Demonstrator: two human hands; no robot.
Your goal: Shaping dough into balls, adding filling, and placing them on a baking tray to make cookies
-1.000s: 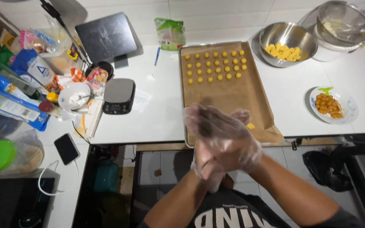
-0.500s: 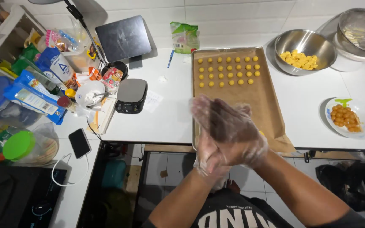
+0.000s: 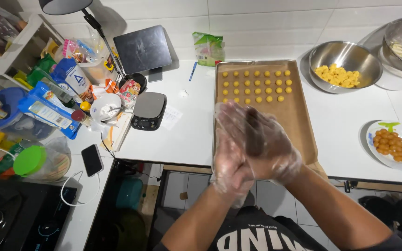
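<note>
Spreading across the white bench (image 3: 187, 135), a paper-lined tray (image 3: 298, 111) carries rows of yellow balls (image 3: 256, 86). Over its near edge, the gloved right hand (image 3: 261, 139) and left hand (image 3: 229, 162) press flat together, palm to palm; anything between them is hidden.

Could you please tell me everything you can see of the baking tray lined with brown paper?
The rectangular baking tray lined with brown paper lies flat on the white counter, reaching its front edge. Small yellow dough balls sit in neat rows on its far half; the near half is bare. Two hands in clear plastic gloves, pressed together, hide its front left part.
</note>
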